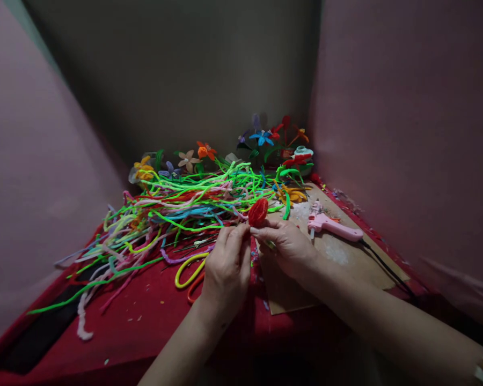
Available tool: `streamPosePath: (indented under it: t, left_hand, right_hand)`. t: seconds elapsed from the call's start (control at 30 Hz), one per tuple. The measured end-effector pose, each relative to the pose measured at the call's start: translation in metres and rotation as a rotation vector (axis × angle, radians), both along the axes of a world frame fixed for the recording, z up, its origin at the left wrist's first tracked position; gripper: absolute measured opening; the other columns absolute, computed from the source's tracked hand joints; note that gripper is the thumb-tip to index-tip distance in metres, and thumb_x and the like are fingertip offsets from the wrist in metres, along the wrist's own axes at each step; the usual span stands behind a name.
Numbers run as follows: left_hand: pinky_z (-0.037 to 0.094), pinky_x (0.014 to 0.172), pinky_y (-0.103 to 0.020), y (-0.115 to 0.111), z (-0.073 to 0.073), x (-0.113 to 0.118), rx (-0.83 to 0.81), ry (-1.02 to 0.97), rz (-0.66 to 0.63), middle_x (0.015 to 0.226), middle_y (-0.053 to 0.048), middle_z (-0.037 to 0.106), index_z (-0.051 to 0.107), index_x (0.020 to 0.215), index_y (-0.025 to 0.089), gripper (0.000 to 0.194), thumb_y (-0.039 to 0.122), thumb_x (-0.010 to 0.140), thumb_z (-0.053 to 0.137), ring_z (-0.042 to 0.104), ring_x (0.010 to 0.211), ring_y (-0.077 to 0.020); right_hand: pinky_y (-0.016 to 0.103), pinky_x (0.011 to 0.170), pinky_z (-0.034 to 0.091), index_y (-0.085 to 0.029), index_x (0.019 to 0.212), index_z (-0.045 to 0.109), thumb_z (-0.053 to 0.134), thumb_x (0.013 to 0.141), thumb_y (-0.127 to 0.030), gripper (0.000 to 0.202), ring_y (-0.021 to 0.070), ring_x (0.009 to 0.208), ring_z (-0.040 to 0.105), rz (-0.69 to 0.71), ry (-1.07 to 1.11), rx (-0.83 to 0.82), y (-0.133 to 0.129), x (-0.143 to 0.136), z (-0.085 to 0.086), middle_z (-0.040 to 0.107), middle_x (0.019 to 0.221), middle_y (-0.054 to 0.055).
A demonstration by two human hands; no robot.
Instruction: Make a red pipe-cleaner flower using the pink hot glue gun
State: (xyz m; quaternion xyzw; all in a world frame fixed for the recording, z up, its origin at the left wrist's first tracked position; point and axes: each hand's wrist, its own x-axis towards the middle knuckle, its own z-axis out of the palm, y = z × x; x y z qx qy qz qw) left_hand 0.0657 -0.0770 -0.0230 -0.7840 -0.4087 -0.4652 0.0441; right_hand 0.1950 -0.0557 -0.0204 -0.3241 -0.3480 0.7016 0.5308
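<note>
A small red fuzzy piece, shaped like a bud, stands upright above the fingertips of both hands. My right hand pinches it near its lower end. My left hand is closed just beside, its fingertips meeting those of my right hand at the base of the red piece. What lies between the left fingers is hidden. Behind and to the left of the hands spreads a big loose pile of coloured pipe cleaners, mostly bright green, with pink, blue and red ones.
On a brown board at the right rests a pink glue gun with a black cord. Finished-looking flowers, among them a blue one and an orange one, stand at the back. Red cloth covers the table.
</note>
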Motion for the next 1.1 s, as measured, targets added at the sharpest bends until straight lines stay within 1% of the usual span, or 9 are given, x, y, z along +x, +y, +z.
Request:
streamPosePath:
  t: [0.2,0.3,0.37,0.43,0.53,0.63,0.8,1.0,1.1]
  left_hand:
    - [0.046,0.078,-0.025,-0.002,0.002,0.002,-0.104,-0.195,-0.034,0.089,-0.006,0.059,0.059,0.096,0.015,0.019,0.009,0.08,0.05,0.057,0.084,-0.0133]
    - [0.046,0.073,-0.023,-0.002,0.007,0.001,-0.399,-0.435,-0.111,0.09,-0.004,0.06,0.061,0.092,0.016,0.015,0.015,0.078,0.055,0.058,0.081,-0.0125]
    - [0.044,0.061,-0.02,-0.002,0.012,-0.001,-0.629,-0.606,-0.183,0.081,-0.001,0.06,0.062,0.09,0.017,0.015,0.019,0.076,0.059,0.056,0.069,-0.0094]
    - [0.034,0.047,-0.016,-0.002,0.017,-0.003,-0.82,-0.731,-0.243,0.065,0.003,0.054,0.062,0.089,0.016,0.017,0.023,0.073,0.064,0.045,0.051,-0.0045]
    - [0.023,0.041,-0.015,-0.003,0.021,-0.007,-0.993,-0.823,-0.334,0.054,0.007,0.042,0.062,0.088,0.015,0.021,0.028,0.072,0.066,0.03,0.043,-0.0018]
    - [0.022,0.042,-0.016,-0.004,0.021,-0.009,-1.042,-0.883,-0.388,0.054,0.006,0.041,0.062,0.086,0.015,0.019,0.027,0.072,0.066,0.029,0.043,-0.0019]
    - [0.022,0.041,-0.014,-0.007,0.021,-0.006,-0.986,-1.002,-0.359,0.056,0.005,0.044,0.063,0.084,0.016,0.02,0.023,0.067,0.07,0.03,0.043,-0.0013]
    - [0.023,0.04,-0.013,-0.007,0.025,-0.01,-1.052,-1.082,-0.351,0.054,0.006,0.043,0.063,0.082,0.014,0.019,0.021,0.065,0.071,0.029,0.041,-0.0004]
    - [0.021,0.039,-0.012,-0.007,0.026,-0.014,-1.1,-1.103,-0.375,0.05,0.008,0.037,0.063,0.081,0.014,0.018,0.02,0.066,0.071,0.026,0.039,0.0003]
  right_hand:
    - [0.034,0.089,0.036,-0.023,0.073,0.073,0.068,0.068,-0.02,0.008,0.0174,0.092,0.052,-0.184,-0.217,0.397,-0.005,-0.002,0.004,0.064,0.086,0.001]
    - [0.037,0.092,0.035,-0.026,0.078,0.074,0.066,0.071,-0.02,0.012,0.0178,0.094,0.052,-0.21,-0.304,0.48,-0.006,-0.001,0.004,0.063,0.091,0.001]
    - [0.038,0.093,0.035,-0.027,0.078,0.074,0.067,0.072,-0.021,0.012,0.0183,0.095,0.052,-0.202,-0.335,0.5,-0.006,0.0,0.004,0.063,0.091,0.001]
    - [0.039,0.093,0.034,-0.028,0.077,0.074,0.067,0.072,-0.021,0.01,0.0184,0.096,0.051,-0.186,-0.357,0.515,-0.006,0.002,0.004,0.062,0.09,0.001]
    - [0.039,0.093,0.033,-0.028,0.079,0.073,0.067,0.072,-0.022,0.011,0.0179,0.095,0.05,-0.15,-0.356,0.534,-0.006,0.003,0.005,0.061,0.09,0.0]
    - [0.039,0.091,0.034,-0.028,0.081,0.073,0.066,0.073,-0.026,0.01,0.0174,0.091,0.05,-0.148,-0.352,0.541,-0.007,0.002,0.008,0.061,0.088,0.0]
    - [0.037,0.088,0.035,-0.026,0.08,0.072,0.066,0.073,-0.028,0.009,0.017,0.086,0.05,-0.199,-0.365,0.538,-0.005,-0.001,0.009,0.061,0.084,0.0]
    - [0.034,0.083,0.04,-0.022,0.086,0.07,0.073,0.065,-0.027,0.023,0.0182,0.088,0.053,-0.03,-0.388,0.525,0.001,0.005,0.011,0.062,0.089,0.002]
    - [0.034,0.081,0.04,-0.02,0.083,0.07,0.072,0.064,-0.025,0.019,0.0169,0.085,0.053,0.016,-0.399,0.512,0.001,0.007,0.016,0.061,0.084,0.002]
